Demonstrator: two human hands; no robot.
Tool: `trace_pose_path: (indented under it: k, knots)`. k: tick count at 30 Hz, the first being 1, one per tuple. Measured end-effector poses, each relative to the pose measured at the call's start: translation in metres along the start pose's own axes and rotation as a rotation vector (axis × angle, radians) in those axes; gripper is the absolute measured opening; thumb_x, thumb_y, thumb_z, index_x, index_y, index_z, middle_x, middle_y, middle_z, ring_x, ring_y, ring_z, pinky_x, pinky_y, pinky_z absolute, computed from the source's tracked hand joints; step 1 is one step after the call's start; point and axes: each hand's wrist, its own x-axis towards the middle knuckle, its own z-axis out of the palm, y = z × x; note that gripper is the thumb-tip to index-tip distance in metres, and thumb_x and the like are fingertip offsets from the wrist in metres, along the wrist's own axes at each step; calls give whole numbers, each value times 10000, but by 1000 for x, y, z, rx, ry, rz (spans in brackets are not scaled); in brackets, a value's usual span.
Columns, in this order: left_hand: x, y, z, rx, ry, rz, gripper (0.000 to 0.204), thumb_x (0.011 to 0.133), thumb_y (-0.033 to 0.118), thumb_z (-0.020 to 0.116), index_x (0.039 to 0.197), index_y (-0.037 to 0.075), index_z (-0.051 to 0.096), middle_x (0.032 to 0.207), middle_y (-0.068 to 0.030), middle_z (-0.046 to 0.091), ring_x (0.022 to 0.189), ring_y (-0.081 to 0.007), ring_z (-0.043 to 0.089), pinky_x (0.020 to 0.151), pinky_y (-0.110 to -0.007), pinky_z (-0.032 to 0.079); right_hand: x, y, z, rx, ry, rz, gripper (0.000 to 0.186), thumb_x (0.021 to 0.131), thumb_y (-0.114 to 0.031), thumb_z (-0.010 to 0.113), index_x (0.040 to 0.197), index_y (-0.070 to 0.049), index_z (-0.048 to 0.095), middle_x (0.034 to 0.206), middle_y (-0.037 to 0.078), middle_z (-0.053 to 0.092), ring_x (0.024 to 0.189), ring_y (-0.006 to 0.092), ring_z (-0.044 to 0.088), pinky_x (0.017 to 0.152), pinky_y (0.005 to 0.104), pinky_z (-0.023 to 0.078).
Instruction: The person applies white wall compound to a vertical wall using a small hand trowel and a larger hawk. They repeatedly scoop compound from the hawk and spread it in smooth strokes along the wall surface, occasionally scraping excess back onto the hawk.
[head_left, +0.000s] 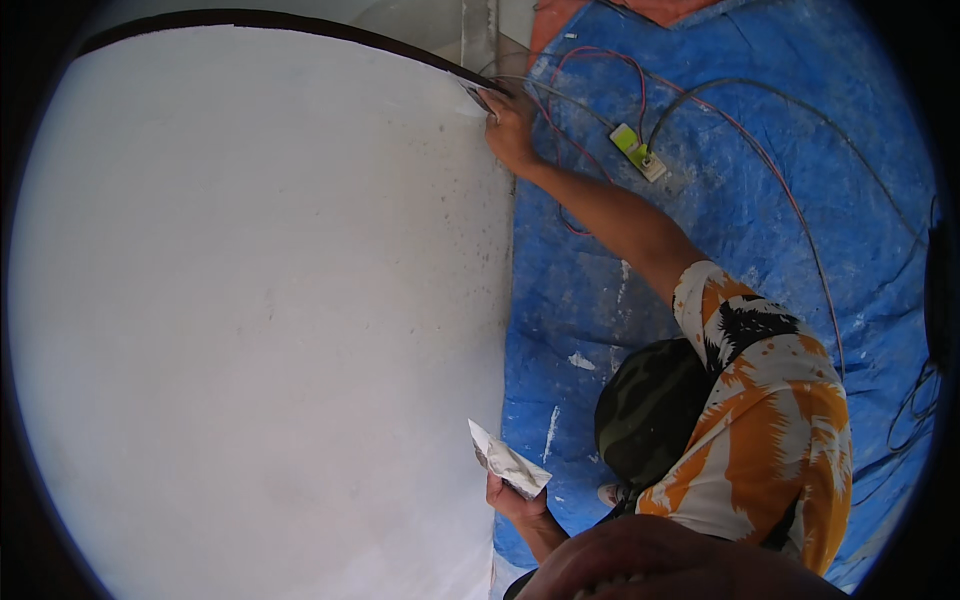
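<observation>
My right hand (512,128) reaches far out to the upper edge of a large white wall surface (250,250). Its fingers close around a putty knife (474,96), whose blade lies against the white surface just under a dark edge strip (330,32). Lower down, my left hand (517,503) grips a flat metal plate (508,462) with whitish putty smeared on it. That plate is tilted, close to the near right side of the white surface. Part of the left-hand fingers is hidden behind the plate.
A blue tarp (730,180) with white splatters covers the floor at right. On it lies a green and white power strip (637,152) with grey cables and a red cable (790,195) looping around. More black cable (915,410) coils at the far right. Orange sheeting (660,10) shows at the top.
</observation>
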Motion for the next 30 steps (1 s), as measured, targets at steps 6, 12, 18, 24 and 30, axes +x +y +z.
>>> trace_pose_path:
  k: [6, 12, 18, 24, 30]
  knots:
    - [-1, 0, -8, -24, -39, -1, 161, 888, 196, 526, 935, 90, 637, 781, -32, 620, 661, -186, 610, 594, -322, 515, 2, -2, 9, -8, -1, -1, 534, 761, 108, 518, 1257, -45, 645, 1266, 180, 622, 1147, 365, 544, 1026, 418, 420]
    - [1, 1, -8, 29, -13, 9, 168, 884, 201, 524, 930, 86, 637, 783, -41, 620, 661, -193, 606, 599, -322, 516, 3, 2, 15, -6, -9, -57, 552, 748, 118, 506, 1248, -61, 657, 1266, 183, 620, 1133, 384, 542, 1017, 411, 425]
    - [-7, 2, -6, 33, -28, 35, 185, 896, 191, 513, 957, 67, 636, 797, -53, 624, 674, -196, 611, 615, -334, 521, 9, -3, 14, 21, -21, -52, 589, 735, 128, 509, 1264, -87, 653, 1256, 166, 622, 1120, 376, 540, 1020, 413, 420]
    - [-1, 2, -11, 59, -115, 3, 289, 890, 192, 530, 1116, 40, 623, 1005, -73, 662, 900, -222, 646, 801, -369, 528, -48, -37, -9, 154, -155, -32, 642, 720, 155, 534, 1290, -119, 644, 1257, 136, 620, 1133, 342, 541, 1020, 384, 424]
    - [8, 7, -22, 17, -270, -13, 408, 894, 195, 553, 1265, 29, 577, 1189, -98, 653, 1095, -260, 623, 972, -431, 491, -53, -30, -33, 195, -171, 46, 604, 740, 136, 510, 1280, -96, 648, 1249, 159, 625, 1132, 322, 589, 1013, 370, 445]
